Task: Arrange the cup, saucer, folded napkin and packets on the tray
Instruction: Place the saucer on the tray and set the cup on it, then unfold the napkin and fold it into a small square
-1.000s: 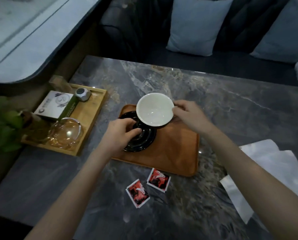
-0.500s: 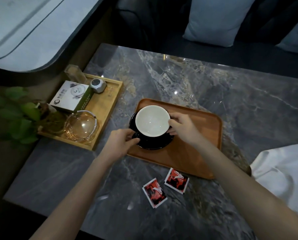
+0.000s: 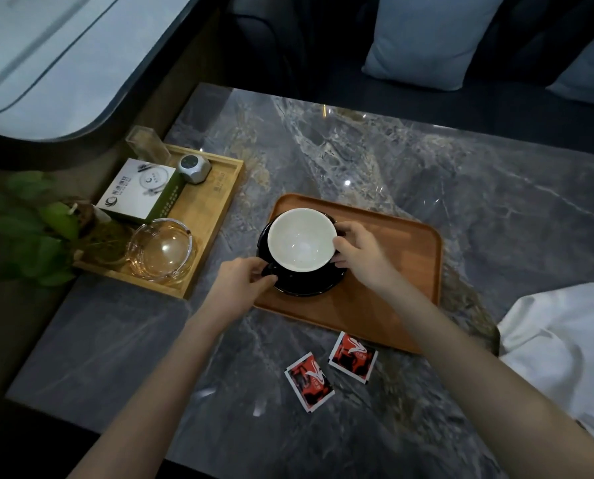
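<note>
Cup (image 3: 301,239): seated on the black saucer (image 3: 302,283), left part of the tray (image 3: 406,271).
Left hand (image 3: 242,283): grip pinching the cup's handle.
Right hand (image 3: 359,252): grip cupping the cup's side.
Advice: centre it, then let go gently.
Packets (image 3: 330,368), napkin (image 3: 561,344): on the table.

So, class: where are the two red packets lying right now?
In the head view, both red packets lie flat on the marble table, just off the near edge of the brown tray, between the person's forearms.
</note>
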